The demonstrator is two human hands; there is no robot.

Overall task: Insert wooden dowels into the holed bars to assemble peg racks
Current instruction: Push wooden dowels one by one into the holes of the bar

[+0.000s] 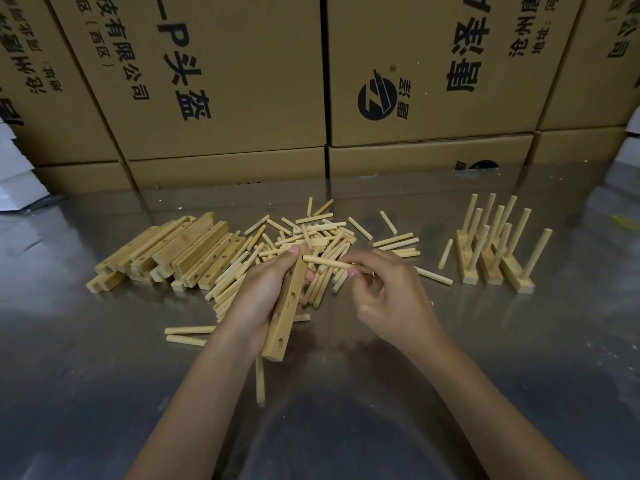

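- White cartons (15,174), far left edge: a partial stack; contents cannot be told.
- Stack of holed bars (173,252), left of centre: unassembled wooden bars lying side by side on the metal table (519,358), drilled holes visible along several.
- Left hand (263,296), centre: fingers and thumb curled round one holed bar (287,310), which is held lengthwise and tilted, with holes showing along its lit face.
- Loose dowels (311,237), centre: a heap on the table behind both hands, with strays scattered toward the lower left.
- Right hand (384,292), right of centre: thumb and fingertips pinch one dowel (329,262), held nearly level, its free end touching the upper end of the held bar.
- Finished peg racks (495,251), right: three bars resting on the table side by side, dowels standing upright in them.
- Cardboard boxes (429,74), upper frame: closed, printed, stacked in a wall behind the table; contents hidden.
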